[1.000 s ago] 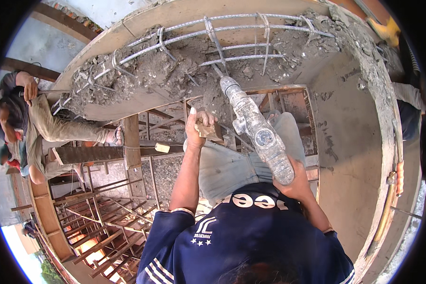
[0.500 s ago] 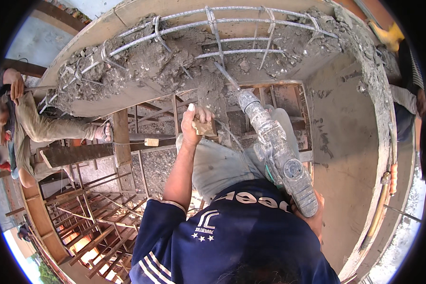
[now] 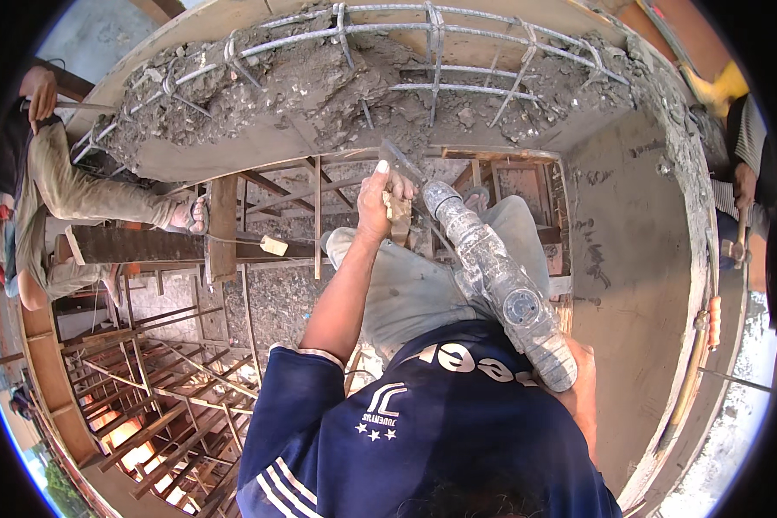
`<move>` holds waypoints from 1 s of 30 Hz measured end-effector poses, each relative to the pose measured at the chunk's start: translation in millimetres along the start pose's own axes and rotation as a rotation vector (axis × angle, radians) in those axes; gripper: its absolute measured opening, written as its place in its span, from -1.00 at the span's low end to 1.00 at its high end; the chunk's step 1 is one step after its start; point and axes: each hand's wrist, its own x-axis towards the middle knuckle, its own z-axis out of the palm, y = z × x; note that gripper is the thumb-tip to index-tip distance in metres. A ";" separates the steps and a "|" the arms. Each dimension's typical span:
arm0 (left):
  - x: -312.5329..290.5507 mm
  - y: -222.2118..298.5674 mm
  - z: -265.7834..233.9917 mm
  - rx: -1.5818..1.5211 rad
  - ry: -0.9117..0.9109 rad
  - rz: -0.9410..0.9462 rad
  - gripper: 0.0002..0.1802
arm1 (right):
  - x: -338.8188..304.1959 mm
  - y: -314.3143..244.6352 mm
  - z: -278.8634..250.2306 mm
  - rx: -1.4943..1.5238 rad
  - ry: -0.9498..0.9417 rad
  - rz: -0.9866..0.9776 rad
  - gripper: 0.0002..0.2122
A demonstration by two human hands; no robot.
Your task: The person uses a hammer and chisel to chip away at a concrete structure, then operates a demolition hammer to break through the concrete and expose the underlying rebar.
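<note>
My left hand curls snugly round a tan block; my right hand's fingers hide behind the demolition hammer, three o'clock, closure unclear. A skidding chisel, twelve o'clock, could catch rebar and kick.

Construction site: bare rebar, rough concrete.

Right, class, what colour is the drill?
The drill is grey with whitish patches, clearest in the head view.
</note>
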 end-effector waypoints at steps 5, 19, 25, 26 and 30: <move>1.1 -13.3 -5.8 0.049 0.030 0.036 -0.36 | 12.5 -25.4 10.7 0.179 -0.030 -0.045 -0.62; 5.8 -9.9 -5.8 0.283 0.075 0.092 -0.34 | 79.7 -56.9 -24.8 0.462 -0.109 -0.051 -0.67; 5.8 -11.8 -3.1 0.112 0.071 0.052 -0.36 | 113.7 -43.9 -30.3 0.469 -0.220 -0.049 -0.67; 6.0 -13.4 -7.6 0.114 0.077 0.043 -0.35 | 120.0 -29.4 -30.2 0.500 -0.229 -0.039 -0.65; -1.0 -5.0 3.1 0.112 0.074 0.014 -0.34 | 136.9 14.9 -43.6 0.651 -0.209 -0.016 -0.65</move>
